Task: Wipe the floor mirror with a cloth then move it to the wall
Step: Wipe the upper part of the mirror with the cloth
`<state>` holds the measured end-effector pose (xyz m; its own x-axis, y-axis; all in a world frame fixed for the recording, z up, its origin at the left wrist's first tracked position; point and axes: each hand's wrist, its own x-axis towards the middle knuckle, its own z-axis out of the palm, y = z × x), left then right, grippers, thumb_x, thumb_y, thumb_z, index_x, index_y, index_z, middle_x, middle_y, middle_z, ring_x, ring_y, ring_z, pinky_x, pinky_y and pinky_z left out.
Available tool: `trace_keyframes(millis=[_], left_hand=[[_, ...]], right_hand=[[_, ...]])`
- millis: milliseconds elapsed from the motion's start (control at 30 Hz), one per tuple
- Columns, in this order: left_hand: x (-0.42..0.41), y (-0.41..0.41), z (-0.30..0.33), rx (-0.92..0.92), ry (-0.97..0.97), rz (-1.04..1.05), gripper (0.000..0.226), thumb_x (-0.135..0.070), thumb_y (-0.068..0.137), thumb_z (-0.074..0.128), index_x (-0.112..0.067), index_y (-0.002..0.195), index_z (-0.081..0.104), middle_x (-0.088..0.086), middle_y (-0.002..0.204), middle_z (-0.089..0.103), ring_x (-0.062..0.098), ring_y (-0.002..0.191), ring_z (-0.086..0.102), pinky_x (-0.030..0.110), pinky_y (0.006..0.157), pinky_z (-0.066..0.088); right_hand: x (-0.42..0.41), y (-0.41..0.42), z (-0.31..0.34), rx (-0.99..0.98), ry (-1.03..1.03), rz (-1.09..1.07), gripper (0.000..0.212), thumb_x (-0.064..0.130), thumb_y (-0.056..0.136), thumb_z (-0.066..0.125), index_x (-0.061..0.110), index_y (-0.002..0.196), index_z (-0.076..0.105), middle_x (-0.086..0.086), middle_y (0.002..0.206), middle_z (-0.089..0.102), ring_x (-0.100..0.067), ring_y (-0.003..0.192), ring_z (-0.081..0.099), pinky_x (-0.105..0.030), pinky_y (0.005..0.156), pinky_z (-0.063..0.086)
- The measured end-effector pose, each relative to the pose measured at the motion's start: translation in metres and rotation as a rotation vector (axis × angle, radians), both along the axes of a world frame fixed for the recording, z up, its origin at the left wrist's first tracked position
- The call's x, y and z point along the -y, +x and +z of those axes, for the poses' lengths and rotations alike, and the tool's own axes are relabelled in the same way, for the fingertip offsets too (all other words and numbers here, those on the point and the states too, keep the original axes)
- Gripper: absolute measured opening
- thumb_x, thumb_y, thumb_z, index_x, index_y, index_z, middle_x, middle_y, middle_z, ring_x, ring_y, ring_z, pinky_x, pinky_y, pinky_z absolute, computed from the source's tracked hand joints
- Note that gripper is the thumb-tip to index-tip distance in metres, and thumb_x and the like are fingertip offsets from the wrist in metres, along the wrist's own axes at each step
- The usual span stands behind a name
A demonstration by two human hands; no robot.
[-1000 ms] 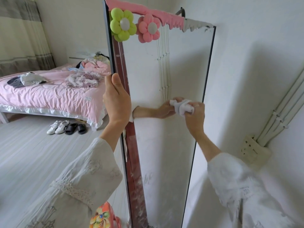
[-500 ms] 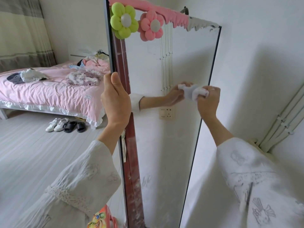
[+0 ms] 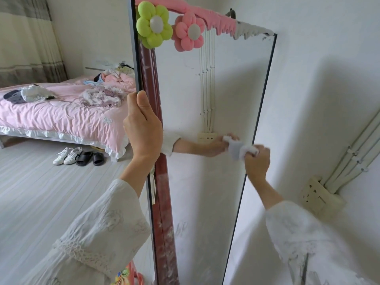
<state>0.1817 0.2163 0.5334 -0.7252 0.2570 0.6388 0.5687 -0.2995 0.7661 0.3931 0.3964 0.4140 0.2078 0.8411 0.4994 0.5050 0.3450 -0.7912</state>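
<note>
Two hands work one tall object. The floor mirror (image 3: 216, 112) stands upright, its long axis vertical, just in front of the white wall (image 3: 329, 79) on the person's right and angled away from it, so that its near long edge comes toward the camera and its glass faces right, toward that wall. It reflects the wall, a bundle of cables and a socket. Plush trim and two stuffed flowers (image 3: 154, 27) sit along its top edge. Behind it, well apart, is a bed (image 3: 61, 118) with pink bedding and shoes (image 3: 78, 156) beside it on the floor.

The left hand (image 3: 141, 128) wraps the near edge at about mid-height, fingers curled behind the frame and thumb up along the front, steadying the mirror. The right hand (image 3: 256, 161) is bunched around a small pale cloth (image 3: 239, 150), pressing it against the glass near the far edge.

Half a second ago the cloth was higher on that edge; a second ago it was roughly where it is now. So the stroke runs up and down in a narrow band on the far side. I judge that the wiping is under way and far from done: the lower glass looks smeared and dusty, and the move to the wall has not begun.
</note>
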Motion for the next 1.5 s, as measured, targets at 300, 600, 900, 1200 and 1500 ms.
trace_keyframes(millis=[300,600,900,1200,1500], left_hand=[[-0.001,-0.001,-0.001,0.012,0.003,-0.01,0.028,-0.022,0.101,0.023,-0.009,0.08,0.037,-0.01,0.058,0.031,-0.007,0.052,0.041,0.012,0.052,0.031],[-0.002,-0.001,-0.001,-0.008,0.015,-0.004,0.036,-0.022,0.101,0.022,-0.028,0.066,0.026,-0.01,0.058,0.028,-0.005,0.05,0.039,0.014,0.051,0.03],[0.0,0.002,0.0,-0.006,0.031,-0.001,0.037,-0.02,0.101,0.022,-0.027,0.065,0.026,-0.01,0.059,0.027,-0.007,0.05,0.038,0.009,0.053,0.032],[0.0,0.0,0.001,0.001,0.032,-0.012,0.037,-0.02,0.101,0.023,-0.026,0.065,0.026,-0.01,0.06,0.028,-0.007,0.05,0.037,0.009,0.055,0.032],[0.008,0.009,-0.037,0.053,-0.008,-0.033,0.037,-0.019,0.101,0.024,-0.025,0.064,0.027,-0.009,0.059,0.028,-0.006,0.051,0.037,0.01,0.055,0.031]], right_hand=[[-0.077,-0.019,0.089,-0.12,0.257,0.2,0.009,0.011,0.061,0.042,0.008,0.054,0.048,-0.02,0.069,0.056,-0.031,0.064,0.056,-0.037,0.061,0.051],[-0.011,0.011,-0.054,-0.023,-0.233,0.123,0.014,0.013,0.051,0.035,0.01,0.054,0.049,-0.011,0.064,0.053,-0.023,0.06,0.05,-0.024,0.05,0.035],[-0.047,0.0,0.029,-0.144,0.026,0.141,0.012,0.012,0.054,0.032,0.017,0.049,0.042,-0.007,0.075,0.049,-0.018,0.064,0.047,-0.021,0.054,0.034],[-0.025,0.023,-0.076,0.225,-0.266,0.149,0.013,0.018,0.064,0.039,0.013,0.058,0.05,-0.018,0.089,0.056,-0.024,0.069,0.054,-0.025,0.059,0.043],[0.002,0.012,0.007,-0.14,-0.06,0.123,0.027,0.009,0.051,0.033,-0.005,0.061,0.053,-0.02,0.083,0.057,-0.02,0.063,0.051,-0.012,0.045,0.039]])
